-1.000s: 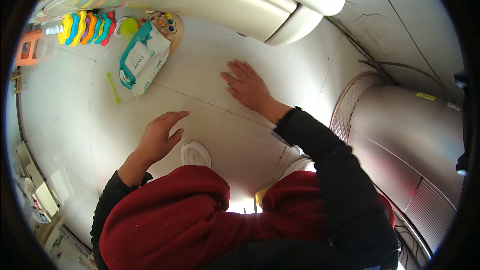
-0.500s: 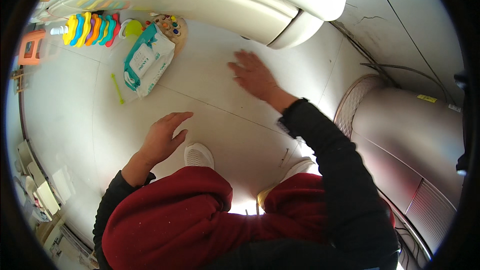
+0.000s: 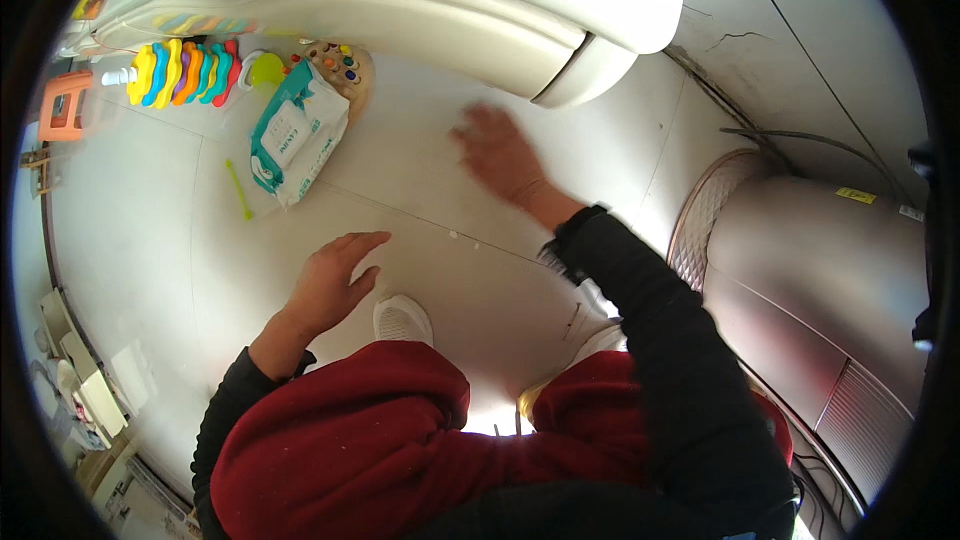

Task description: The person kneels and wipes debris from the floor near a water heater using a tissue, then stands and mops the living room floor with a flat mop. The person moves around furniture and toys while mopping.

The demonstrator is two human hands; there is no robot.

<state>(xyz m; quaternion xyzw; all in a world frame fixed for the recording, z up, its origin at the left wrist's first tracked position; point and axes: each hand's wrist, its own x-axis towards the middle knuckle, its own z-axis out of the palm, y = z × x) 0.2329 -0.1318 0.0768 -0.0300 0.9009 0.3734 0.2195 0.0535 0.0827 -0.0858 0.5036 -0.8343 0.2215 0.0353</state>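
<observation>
Right hand [image 3: 497,155] blurred, fingers released, over far floor [image 3: 400,165], right of wipes pack [image 3: 302,135]. Left hand [image 3: 330,282] near shoe [image 3: 403,320], fingers released.

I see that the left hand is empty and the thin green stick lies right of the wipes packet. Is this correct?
Not entirely: in the head view, the green stick lies left of the wipes packet. The left hand is indeed empty.
</observation>
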